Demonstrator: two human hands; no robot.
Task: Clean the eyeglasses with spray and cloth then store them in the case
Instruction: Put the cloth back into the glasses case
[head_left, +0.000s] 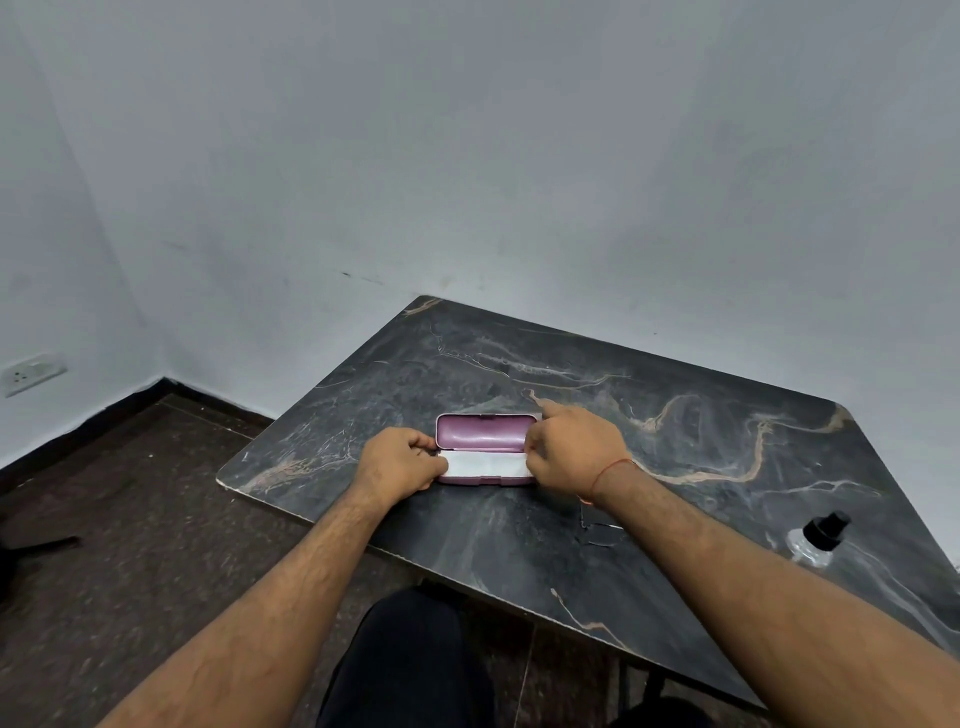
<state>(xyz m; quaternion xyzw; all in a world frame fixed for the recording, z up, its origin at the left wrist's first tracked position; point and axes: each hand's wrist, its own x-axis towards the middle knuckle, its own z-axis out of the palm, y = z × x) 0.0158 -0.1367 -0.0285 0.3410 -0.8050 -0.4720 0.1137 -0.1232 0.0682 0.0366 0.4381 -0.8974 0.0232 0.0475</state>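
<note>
I am working at a pink eyeglass case (485, 432) lying open near the middle of the dark table (675, 467), its lid standing up toward the wall and showing a smooth, glossy pink lining. A white cloth (485, 464) is lying flat across the lower tray, covering it from end to end. My left hand (402, 460) is pinching the left end of the cloth with curled fingers; my right hand (574, 449) is pinching the right end, the index finger pointing out past the lid's corner. The eyeglasses (600, 527) are resting dark and thin-framed on the tabletop just under my right forearm, partly hidden. A clear spray bottle (815, 540) with a black nozzle is standing well to the right, near the table's right edge. The tabletop is looking like marbled stone, rounded at its corners, with open surface lying all around the case. The case's near edge is sitting well back from the table's front edge.
</note>
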